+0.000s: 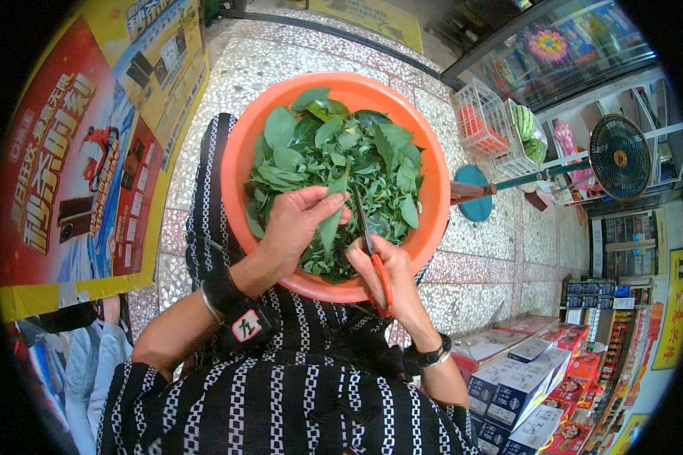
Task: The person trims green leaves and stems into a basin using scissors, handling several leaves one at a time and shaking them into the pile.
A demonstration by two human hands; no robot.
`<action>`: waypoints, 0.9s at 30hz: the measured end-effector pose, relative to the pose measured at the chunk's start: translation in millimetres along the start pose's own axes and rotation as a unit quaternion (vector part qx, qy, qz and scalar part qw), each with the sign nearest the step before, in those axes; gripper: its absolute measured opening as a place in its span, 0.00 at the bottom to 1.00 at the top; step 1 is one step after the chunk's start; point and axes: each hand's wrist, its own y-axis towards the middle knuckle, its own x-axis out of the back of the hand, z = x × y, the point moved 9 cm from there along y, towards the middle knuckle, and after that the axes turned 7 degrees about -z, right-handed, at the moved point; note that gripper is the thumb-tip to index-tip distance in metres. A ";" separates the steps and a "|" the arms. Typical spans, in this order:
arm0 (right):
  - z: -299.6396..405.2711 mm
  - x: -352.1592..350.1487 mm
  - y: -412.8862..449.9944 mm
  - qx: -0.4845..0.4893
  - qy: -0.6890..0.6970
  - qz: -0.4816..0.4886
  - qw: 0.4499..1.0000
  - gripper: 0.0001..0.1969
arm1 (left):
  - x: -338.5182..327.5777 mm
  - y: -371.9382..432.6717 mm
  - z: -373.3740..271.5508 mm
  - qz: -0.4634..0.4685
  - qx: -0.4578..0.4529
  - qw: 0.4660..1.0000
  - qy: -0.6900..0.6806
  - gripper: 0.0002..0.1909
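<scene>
An orange plastic basin (432, 170) rests on my lap, holding whole green leaves (280, 128) and many cut leaf pieces (370, 165). Over its near half, my left hand (304, 219) pinches a long green leaf (331, 224) between thumb and fingers. My right hand (390, 264) grips the red handles of a pair of scissors (382, 281). The dark blades point away from me, just right of the held leaf. Whether they are parted is hard to tell. Part of the scissor handle is hidden by my right fingers.
A standing fan (619, 158), white plastic baskets (481, 116) and watermelons (525, 122) are at the right. Stacked cartons (518, 387) fill the lower right. Left of me is a printed poster board (108, 170), with another person's light-blue clothing (91, 358) below it. The floor (472, 290) is speckled terrazzo.
</scene>
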 end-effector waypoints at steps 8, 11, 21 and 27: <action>19.7 24.4 -10.1 0.189 -0.206 -0.020 0.960 0.20 | 14.9 -6.3 -0.7 0.004 -0.003 0.995 0.103 0.09; 9.6 13.8 -7.8 0.148 -0.261 0.032 0.954 0.21 | 12.9 -9.8 1.1 0.021 -0.002 0.993 0.113 0.09; 7.5 18.8 3.7 0.065 -0.166 0.007 0.984 0.23 | 16.9 -12.2 14.9 0.013 0.043 0.994 0.101 0.10; 22.4 15.4 -2.2 0.211 -0.217 -0.049 0.952 0.21 | 17.5 -12.2 14.5 -0.005 0.050 0.995 0.082 0.10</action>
